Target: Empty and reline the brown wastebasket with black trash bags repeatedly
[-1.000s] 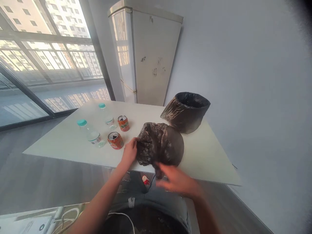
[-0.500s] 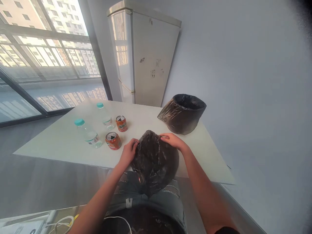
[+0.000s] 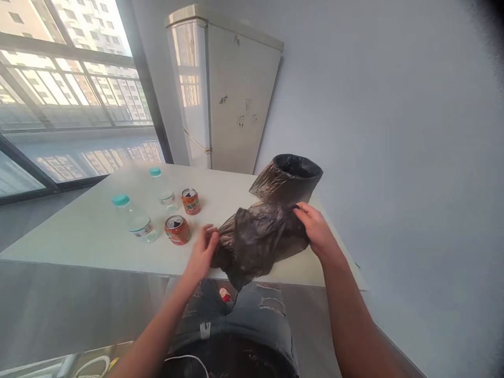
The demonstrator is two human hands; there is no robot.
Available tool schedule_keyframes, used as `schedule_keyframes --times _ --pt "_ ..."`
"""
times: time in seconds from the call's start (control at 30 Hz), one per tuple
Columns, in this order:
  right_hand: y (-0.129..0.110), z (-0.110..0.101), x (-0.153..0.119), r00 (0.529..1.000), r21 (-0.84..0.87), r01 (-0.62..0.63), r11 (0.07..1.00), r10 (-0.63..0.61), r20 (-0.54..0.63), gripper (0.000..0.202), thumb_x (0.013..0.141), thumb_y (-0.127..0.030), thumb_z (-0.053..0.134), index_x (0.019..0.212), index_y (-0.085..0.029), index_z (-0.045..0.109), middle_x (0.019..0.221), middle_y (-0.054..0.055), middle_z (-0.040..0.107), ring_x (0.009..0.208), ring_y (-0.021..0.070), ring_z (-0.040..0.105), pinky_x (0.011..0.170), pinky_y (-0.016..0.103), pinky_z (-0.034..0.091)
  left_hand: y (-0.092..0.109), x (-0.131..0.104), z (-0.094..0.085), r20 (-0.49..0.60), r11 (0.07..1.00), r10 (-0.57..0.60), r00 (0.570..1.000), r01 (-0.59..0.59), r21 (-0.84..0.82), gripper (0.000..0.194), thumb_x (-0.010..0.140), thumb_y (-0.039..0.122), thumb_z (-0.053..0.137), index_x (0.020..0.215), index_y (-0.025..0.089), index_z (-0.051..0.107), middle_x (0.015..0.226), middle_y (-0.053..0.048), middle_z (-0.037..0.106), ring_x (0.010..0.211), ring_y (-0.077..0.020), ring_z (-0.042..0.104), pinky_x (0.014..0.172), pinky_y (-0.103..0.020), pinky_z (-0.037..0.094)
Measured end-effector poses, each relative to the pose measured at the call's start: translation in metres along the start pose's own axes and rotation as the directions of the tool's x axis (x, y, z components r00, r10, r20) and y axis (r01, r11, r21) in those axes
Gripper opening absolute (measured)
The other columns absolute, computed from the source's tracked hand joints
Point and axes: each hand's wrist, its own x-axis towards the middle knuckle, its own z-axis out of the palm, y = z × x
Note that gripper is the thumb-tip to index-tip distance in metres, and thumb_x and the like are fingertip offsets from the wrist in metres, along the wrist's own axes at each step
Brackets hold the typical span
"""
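Note:
A thin black garbage bag (image 3: 258, 236) is stretched between my two hands over the table's front edge, its lower part crumpled and drooping. My left hand (image 3: 202, 252) is at the bag's left side, fingers curled and thumb against the plastic. On the other side, my right hand (image 3: 317, 228) pinches the upper right edge between thumb and fingers. A second black bag (image 3: 291, 181), its round mouth spread upward, stands just behind. Left of my left hand are two orange drink cans (image 3: 177, 231) and two clear bottles (image 3: 137, 223) with turquoise caps.
The white table (image 3: 79, 231) runs along a grey wall (image 3: 374, 157) on the right. A white fridge (image 3: 236, 105) stands behind it. Large windows (image 3: 79, 94) are at the left. A white cable (image 3: 94, 362) lies at the lower left.
My right hand has moved right, pulling the bag's edge along, so the bag is now wider and more sideways. My left hand stays near its left side. The view has shifted slightly.

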Motion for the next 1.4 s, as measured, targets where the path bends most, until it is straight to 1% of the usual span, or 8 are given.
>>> schedule_keyframes --times 0.13,0.33,0.43,0.63,0.83,1.0,1.17,1.4 --pt "-0.014 0.005 -0.001 1.000 0.025 0.014 1.000 -0.014 0.020 0.039 0.090 -0.059 0.070 0.095 -0.021 0.064 0.073 -0.001 0.063 0.065 0.0164 0.055 0.063 0.026 0.041 0.009 0.013 0.009 0.232 0.999 0.030 0.972 -0.032 0.008 0.038 0.090 0.053 0.066 0.108 0.020 0.067 0.094 -0.005 0.076 0.088 -0.0236 0.071 0.079 -0.034 0.057" --pt "0.056 -0.007 0.009 0.965 -0.335 -0.028 0.942 -0.062 -0.254 0.045 0.093 -0.063 0.051 0.084 -0.021 0.062 0.063 0.000 0.059 0.058 0.0184 0.052 0.062 0.029 0.037 0.016 0.046 0.002 -0.110 0.979 0.139 0.984 -0.120 0.162 0.029 0.096 0.044 0.059 0.110 0.020 0.066 0.110 -0.010 0.075 0.098 -0.0251 0.071 0.088 -0.040 0.057" --pt "0.089 0.008 0.003 0.915 -0.432 -0.142 0.891 -0.048 -0.400 0.043 0.095 -0.057 0.042 0.087 -0.021 0.062 0.077 0.009 0.070 0.068 0.0242 0.061 0.068 0.033 0.041 0.041 0.021 0.011 -0.350 0.917 0.384 0.855 -0.308 0.254 0.033 0.105 0.041 0.048 0.128 0.021 0.062 0.136 -0.014 0.065 0.129 -0.0276 0.061 0.108 -0.047 0.051" --pt "0.103 0.059 -0.009 0.971 -0.442 -0.052 0.896 -0.058 -0.232 0.030 0.096 -0.044 0.049 0.108 -0.022 0.066 0.103 0.011 0.077 0.093 0.0270 0.070 0.082 0.034 0.049 0.063 -0.014 0.079 0.470 0.555 0.495 0.731 -0.682 0.476 0.051 0.108 0.035 0.044 0.157 0.019 0.046 0.168 -0.015 0.042 0.158 -0.0308 0.037 0.129 -0.055 0.033" --pt "0.137 0.030 -0.015 0.986 -0.587 -0.103 0.803 0.002 -0.169 0.031 0.099 -0.038 0.051 0.116 -0.018 0.067 0.109 0.016 0.072 0.098 0.0300 0.068 0.090 0.041 0.051 -0.021 0.049 0.082 0.469 0.401 0.132 0.874 -0.479 0.781 0.068 0.106 0.047 0.048 0.159 0.004 0.043 0.167 -0.023 0.041 0.158 -0.0417 0.032 0.128 -0.062 0.031" --pt "0.136 0.006 -0.021 0.962 -0.707 -0.066 0.704 -0.144 -0.232 0.041 0.100 -0.041 0.055 0.129 -0.014 0.067 0.123 0.022 0.063 0.112 0.0358 0.061 0.095 0.050 0.051 -0.027 0.056 0.061 0.348 0.376 0.227 0.909 -0.412 0.830 0.061 0.109 0.040 0.042 0.153 0.000 0.050 0.166 -0.025 0.041 0.159 -0.0429 0.031 0.127 -0.062 0.033" --pt "0.107 0.056 -0.010 0.935 -0.670 0.310 0.675 -0.345 0.086 0.046 0.107 -0.028 0.035 0.143 -0.016 0.061 0.153 0.017 0.055 0.143 0.0306 0.049 0.120 0.050 0.040 0.013 0.058 0.102 0.411 0.434 0.424 0.807 -0.579 0.690 0.050 0.109 0.024 0.036 0.153 0.008 0.051 0.164 -0.019 0.046 0.159 -0.0302 0.035 0.133 -0.053 0.026" --pt "0.137 0.101 -0.009 0.977 -0.767 0.176 0.617 -0.016 0.212 0.056 0.107 -0.030 0.036 0.159 -0.012 0.048 0.170 0.016 0.036 0.159 0.0361 0.030 0.128 0.064 0.022 -0.026 0.088 0.122 0.466 0.425 0.235 0.853 -0.521 0.740 0.059 0.110 0.041 0.040 0.161 0.011 0.044 0.167 -0.023 0.039 0.159 -0.0460 0.028 0.125 -0.073 0.023"
